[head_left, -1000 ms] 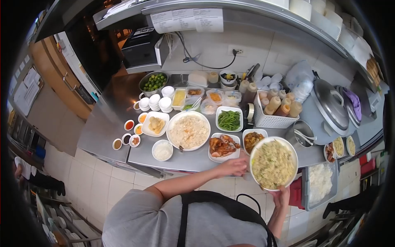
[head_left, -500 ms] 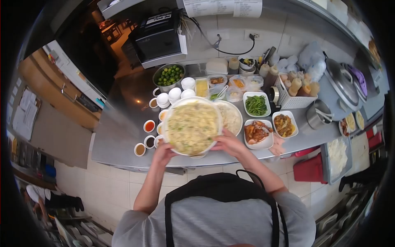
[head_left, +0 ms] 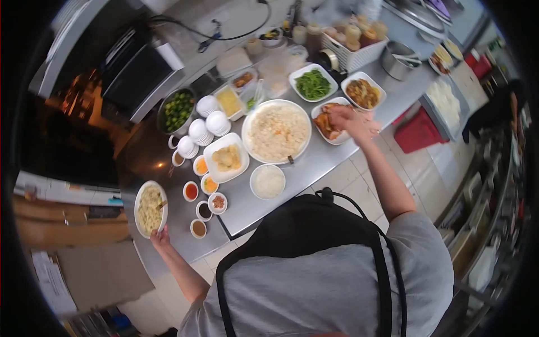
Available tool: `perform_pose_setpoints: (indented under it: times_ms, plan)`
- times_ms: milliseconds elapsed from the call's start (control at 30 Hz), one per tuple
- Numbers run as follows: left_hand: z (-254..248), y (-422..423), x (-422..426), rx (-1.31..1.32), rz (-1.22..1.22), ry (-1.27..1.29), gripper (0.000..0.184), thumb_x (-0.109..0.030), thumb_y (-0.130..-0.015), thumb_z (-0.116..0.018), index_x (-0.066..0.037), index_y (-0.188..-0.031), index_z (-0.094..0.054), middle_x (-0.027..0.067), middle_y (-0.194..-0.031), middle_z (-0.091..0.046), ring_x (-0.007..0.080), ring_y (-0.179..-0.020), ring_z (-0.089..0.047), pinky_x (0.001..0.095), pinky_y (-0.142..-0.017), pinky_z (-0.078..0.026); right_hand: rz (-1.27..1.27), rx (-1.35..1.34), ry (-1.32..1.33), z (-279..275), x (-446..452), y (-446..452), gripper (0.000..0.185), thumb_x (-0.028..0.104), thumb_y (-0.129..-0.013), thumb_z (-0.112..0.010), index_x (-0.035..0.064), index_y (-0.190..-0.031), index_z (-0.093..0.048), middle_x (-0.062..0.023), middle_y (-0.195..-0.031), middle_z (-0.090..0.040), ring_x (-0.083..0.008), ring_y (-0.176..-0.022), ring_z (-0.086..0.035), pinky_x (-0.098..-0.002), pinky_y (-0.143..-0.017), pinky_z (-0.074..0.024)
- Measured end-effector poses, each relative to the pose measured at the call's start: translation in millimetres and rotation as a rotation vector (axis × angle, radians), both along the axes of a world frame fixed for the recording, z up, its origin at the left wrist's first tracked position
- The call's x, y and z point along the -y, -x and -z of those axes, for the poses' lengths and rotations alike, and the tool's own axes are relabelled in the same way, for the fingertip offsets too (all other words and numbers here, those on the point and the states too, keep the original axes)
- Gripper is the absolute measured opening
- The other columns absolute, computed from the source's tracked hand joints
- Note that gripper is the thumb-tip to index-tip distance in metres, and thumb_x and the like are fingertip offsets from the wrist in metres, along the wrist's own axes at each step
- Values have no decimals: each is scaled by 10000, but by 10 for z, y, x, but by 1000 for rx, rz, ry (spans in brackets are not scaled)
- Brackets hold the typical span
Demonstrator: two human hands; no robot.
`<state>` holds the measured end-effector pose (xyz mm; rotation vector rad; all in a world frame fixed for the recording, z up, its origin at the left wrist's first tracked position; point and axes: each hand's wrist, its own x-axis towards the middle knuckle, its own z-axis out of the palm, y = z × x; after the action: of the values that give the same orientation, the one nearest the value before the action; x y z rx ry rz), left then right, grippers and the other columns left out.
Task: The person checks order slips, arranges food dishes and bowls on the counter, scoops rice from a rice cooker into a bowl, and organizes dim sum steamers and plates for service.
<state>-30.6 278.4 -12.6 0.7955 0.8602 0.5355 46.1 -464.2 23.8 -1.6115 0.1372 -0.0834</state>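
My left hand (head_left: 160, 237) grips the near rim of a white bowl (head_left: 150, 209) of pale yellow food with green bits, at the table's left end. A small dark handle or clip shows on its rim. My right hand (head_left: 355, 121) reaches over a white dish of browned chicken pieces (head_left: 324, 124), fingers stretched and slightly blurred; whether they touch the chicken I cannot tell. Close to that hand are a dish of brown stew (head_left: 363, 93) and a dish of green vegetables (head_left: 312, 84). A large round bowl of creamy, pale food (head_left: 278, 130) stands mid-table.
A square dish with yellowish pieces (head_left: 226, 158) and a bowl of white rice (head_left: 268, 181) sit near the front edge. Several sauce cups (head_left: 191, 191), stacked white cups (head_left: 200, 131) and a pot of green limes (head_left: 177, 111) stand left. A white basket of bottles (head_left: 355, 53) is behind.
The yellow food bowl has moved from the middle to the far left, now in my left hand only. My right hand has let go and moved right, over the chicken. The view has turned.
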Motion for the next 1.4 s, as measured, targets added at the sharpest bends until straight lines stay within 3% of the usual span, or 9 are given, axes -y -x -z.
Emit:
perform_pose_setpoints:
  times_ms: [267,333,400,667,733,867,1000,1300,1400]
  plan:
    - [340,-421,-242,-33,-12,57,459,-24,-761,-373,1,-1219,-354,197,-1183,-433,385,-1049,-455,562,-818,-449,799,-92,665,784,1585,-56,347,125,-740,-554,-11,-1059,-573,-115,-828,-626,-133,-632,-574,-260,-593,-467]
    - [473,-576,-319,-15,-15,90,454,-27,-771,-373,-9,-1225,-351,195,-1195,-422,379,-1066,-441,572,-829,-437,829,-99,554,923,1715,-219,297,108,-729,-541,-54,-973,-586,-119,-782,-613,-151,-643,-578,-254,-571,-468]
    - [542,-715,-331,-5,-54,118,430,-41,-801,-369,-17,-1229,-346,181,-1204,-411,360,-1087,-417,573,-844,-417,701,-289,4,854,1715,-360,213,74,-717,-516,-66,-862,-583,-115,-725,-592,-174,-626,-576,-262,-547,-475]
    - [-94,-1363,1246,-85,42,-288,341,-98,-834,-472,-47,-1169,-438,122,-1111,-484,223,-974,-485,367,-784,-451,686,-334,102,846,1877,-520,171,30,-717,-522,-109,-807,-567,-157,-714,-593,-235,-558,-609,-287,-442,-524]
    - [-369,-1620,2220,97,370,-424,315,-99,-824,-486,-23,-1129,-492,82,-980,-565,166,-847,-545,293,-759,-448,659,-299,132,788,1971,-474,188,43,-715,-524,-109,-816,-572,-153,-714,-598,-224,-542,-607,-289,-442,-519]
    - [-1040,-1620,4471,168,1206,-720,355,-135,-787,-564,1,-1114,-535,84,-1108,-545,152,-1003,-519,276,-859,-412,445,-163,229,310,1999,-206,207,74,-717,-531,-80,-843,-589,-118,-691,-604,-177,-559,-604,-283,-477,-506]
    - [-997,-1475,5812,266,1757,21,604,-183,-847,-533,-1,-1329,-218,157,-1222,-429,229,-1036,-515,333,-890,-431,191,-117,154,-186,1717,-195,205,46,-719,-524,-75,-870,-591,-89,-701,-604,-131,-584,-579,-255,-521,-484]
    - [-911,-1453,5538,72,1448,-214,444,-16,-790,-430,24,-1231,-398,160,-1137,-511,231,-961,-569,367,-786,-502,-198,-192,-260,-317,809,-588,240,182,-816,-572,-18,-947,-583,-50,-762,-616,-111,-623,-576,-211,-552,-466]
    - [-887,-1329,5104,57,1251,-202,414,1,-773,-420,31,-1185,-441,147,-1057,-559,225,-872,-604,333,-722,-530,-139,-133,122,131,985,-1104,329,215,-802,-587,-59,-982,-562,-103,-811,-623,-156,-697,-599,-264,-582,-463]
